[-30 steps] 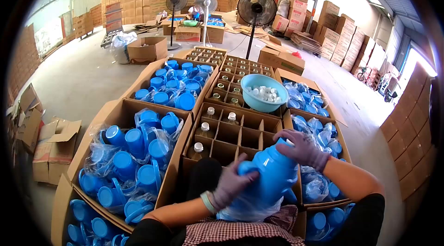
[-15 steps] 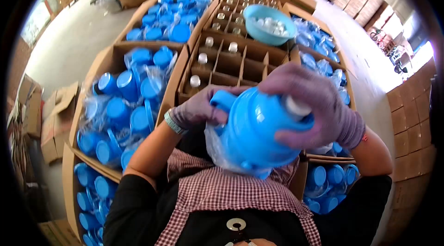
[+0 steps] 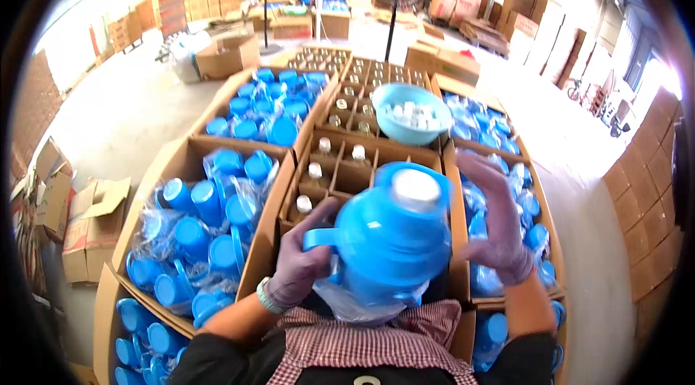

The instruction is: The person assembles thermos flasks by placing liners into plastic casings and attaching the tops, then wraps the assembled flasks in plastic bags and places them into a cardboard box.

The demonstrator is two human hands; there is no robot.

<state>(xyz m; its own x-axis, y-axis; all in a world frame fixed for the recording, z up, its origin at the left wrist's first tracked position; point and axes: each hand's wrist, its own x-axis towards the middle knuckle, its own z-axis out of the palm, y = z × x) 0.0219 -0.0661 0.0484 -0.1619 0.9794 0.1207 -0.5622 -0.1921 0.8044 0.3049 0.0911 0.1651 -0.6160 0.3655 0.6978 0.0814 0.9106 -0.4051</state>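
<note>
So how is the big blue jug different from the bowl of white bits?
The jug is deep blue; the bowl is paler. The jug is tall, with a side handle at the left hand; the bowl is wide and shallow, with no handle showing. The jug has one white top; the bowl holds lots of small white bits. Both are blue and look round.
</note>
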